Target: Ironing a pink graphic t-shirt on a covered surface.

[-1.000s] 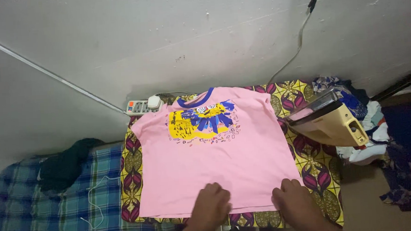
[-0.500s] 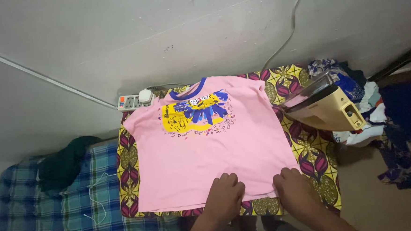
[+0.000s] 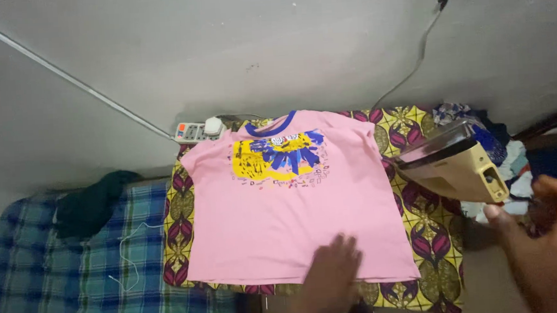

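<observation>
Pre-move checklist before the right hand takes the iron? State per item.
1. Pink T-shirt spread flat on patterned cloth: ok.
2. Left hand resting on the shirt's hem: ok.
3. Right hand open, near the iron, not gripping it: ok.
4. Iron propped tilted, off the shirt: ok.
5. Plug seated in power strip: ok.
6. Iron hot: cannot tell.

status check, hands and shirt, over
Left hand flat on pink shirt hem. Right hand open, off the shirt, beside the iron. Shirt spread flat on patterned cloth.
</observation>
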